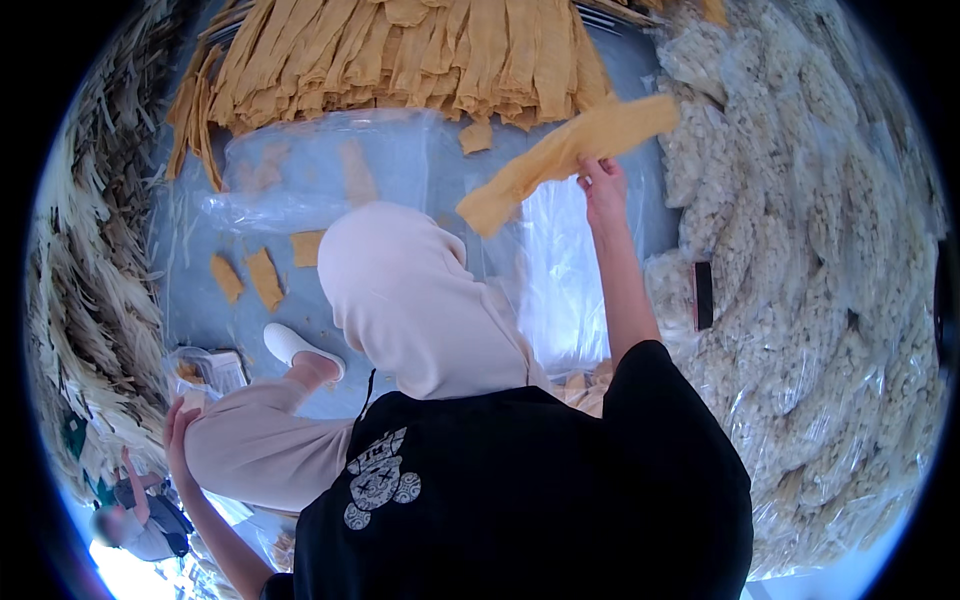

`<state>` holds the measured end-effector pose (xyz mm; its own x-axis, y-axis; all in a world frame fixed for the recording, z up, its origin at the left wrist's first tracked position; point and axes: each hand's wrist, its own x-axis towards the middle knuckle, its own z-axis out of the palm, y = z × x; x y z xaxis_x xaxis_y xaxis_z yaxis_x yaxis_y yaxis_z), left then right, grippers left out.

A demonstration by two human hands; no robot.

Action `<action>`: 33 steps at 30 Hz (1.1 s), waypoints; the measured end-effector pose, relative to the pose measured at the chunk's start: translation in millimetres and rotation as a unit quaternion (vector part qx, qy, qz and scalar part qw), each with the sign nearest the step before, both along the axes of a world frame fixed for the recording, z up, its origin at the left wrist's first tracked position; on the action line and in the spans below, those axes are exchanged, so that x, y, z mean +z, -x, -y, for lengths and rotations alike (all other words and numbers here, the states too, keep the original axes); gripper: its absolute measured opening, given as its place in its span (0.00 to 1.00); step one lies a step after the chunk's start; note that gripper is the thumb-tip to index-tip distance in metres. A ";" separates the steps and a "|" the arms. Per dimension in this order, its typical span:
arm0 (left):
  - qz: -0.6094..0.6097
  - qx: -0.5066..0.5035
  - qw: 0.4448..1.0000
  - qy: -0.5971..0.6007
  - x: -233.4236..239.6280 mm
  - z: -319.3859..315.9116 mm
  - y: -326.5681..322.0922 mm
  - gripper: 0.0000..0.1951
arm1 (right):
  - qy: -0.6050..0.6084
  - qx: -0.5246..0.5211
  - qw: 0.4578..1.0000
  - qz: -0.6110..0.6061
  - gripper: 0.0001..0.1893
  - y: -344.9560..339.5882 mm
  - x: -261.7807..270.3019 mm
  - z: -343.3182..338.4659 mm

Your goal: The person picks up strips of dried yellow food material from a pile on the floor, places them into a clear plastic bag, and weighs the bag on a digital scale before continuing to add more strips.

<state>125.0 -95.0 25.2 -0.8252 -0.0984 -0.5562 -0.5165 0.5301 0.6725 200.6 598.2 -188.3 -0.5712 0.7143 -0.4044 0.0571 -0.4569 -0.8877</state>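
Observation:
My right hand (604,184) pinches the lower edge of a long, flat, yellow-brown strip (566,154) of soft, wrinkled sheet material. The strip slants up to the right and is slightly blurred. Beyond it, many similar strips (420,64) hang in a dense row. My left hand (178,435) rests along the outside of my bent knee, its fingers apart. A clear plastic bag (221,371) with yellow-brown scraps lies just past that hand.
Clear plastic sheeting (322,165) covers part of the grey floor, where short yellow-brown pieces (265,279) lie. Plastic-wrapped pale pieces (795,300) are heaped at right, with a dark phone-like object (703,295) on them. Pale strips (97,262) line the left. Another person (146,517) is at lower left.

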 end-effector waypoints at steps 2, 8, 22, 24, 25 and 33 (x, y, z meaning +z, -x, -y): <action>-0.082 -0.132 0.984 0.086 -2.1 -2.5 17.2 0.22 | -0.090 0.023 0.995 -0.018 0.07 8.3 32.1 1.8; -0.283 -0.337 0.898 -0.024 42.8 -235.5 75.9 0.43 | -0.344 0.144 0.912 -0.170 0.11 66.1 136.3 69.4; -0.234 0.019 0.880 -0.414 -6.0 -333.7 130.0 0.26 | -0.384 0.444 0.805 -0.086 0.19 45.1 80.2 131.5; -0.253 0.061 0.867 -0.425 -5.5 -280.5 151.3 0.26 | -0.273 0.640 0.715 0.062 0.15 1.7 -2.5 143.9; -0.245 0.073 0.870 -0.422 -11.6 -256.0 165.0 0.26 | -0.270 0.668 0.688 0.085 0.15 -43.0 -71.4 144.7; -0.251 0.213 0.902 -0.280 -20.0 -51.0 159.8 0.26 | -0.583 0.552 0.498 0.327 0.09 -163.8 -67.0 128.4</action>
<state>-34.8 -44.1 5.2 -0.9406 -0.2850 -0.1843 -0.1494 -0.1397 0.9788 364.4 469.8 -255.3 -0.8946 0.0785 -0.4400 0.1542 0.9782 -0.1390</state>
